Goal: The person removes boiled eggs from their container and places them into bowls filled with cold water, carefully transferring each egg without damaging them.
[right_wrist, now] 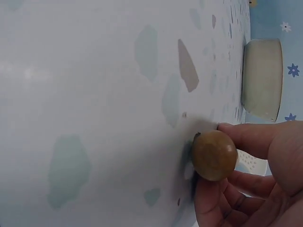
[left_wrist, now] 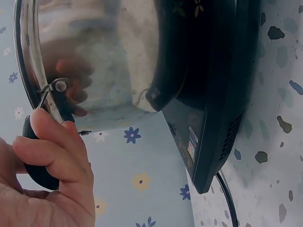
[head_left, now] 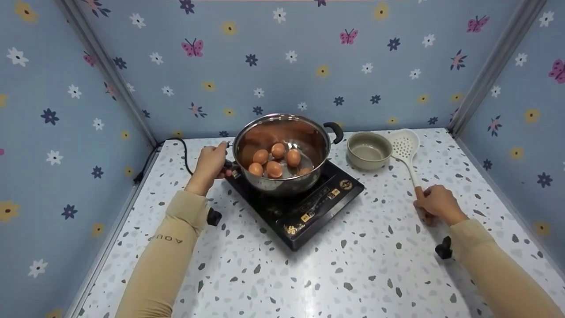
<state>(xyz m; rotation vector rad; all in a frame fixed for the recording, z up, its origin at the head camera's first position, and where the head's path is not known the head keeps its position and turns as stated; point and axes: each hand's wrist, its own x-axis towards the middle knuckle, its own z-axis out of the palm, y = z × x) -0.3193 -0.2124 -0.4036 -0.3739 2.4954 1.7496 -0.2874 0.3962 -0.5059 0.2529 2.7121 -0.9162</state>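
Observation:
A steel pot (head_left: 282, 183) with black side handles stands on a black induction cooker (head_left: 326, 212). Several brown eggs (head_left: 274, 169) lie inside it. My left hand (head_left: 211, 164) grips the pot's left handle (left_wrist: 40, 163), fingers curled round it in the left wrist view. Over at the right, my right hand (head_left: 440, 204) holds the wooden handle (right_wrist: 214, 156) of a white slotted skimmer (head_left: 406, 148) between thumb and fingers. The skimmer's perforated head rests on the table beside a greenish-grey bowl (head_left: 369, 151).
A black power cord (head_left: 184, 152) runs from the cooker to the table's left edge. Flower-patterned walls (head_left: 300, 57) enclose the back and both sides of the speckled table (head_left: 344, 282).

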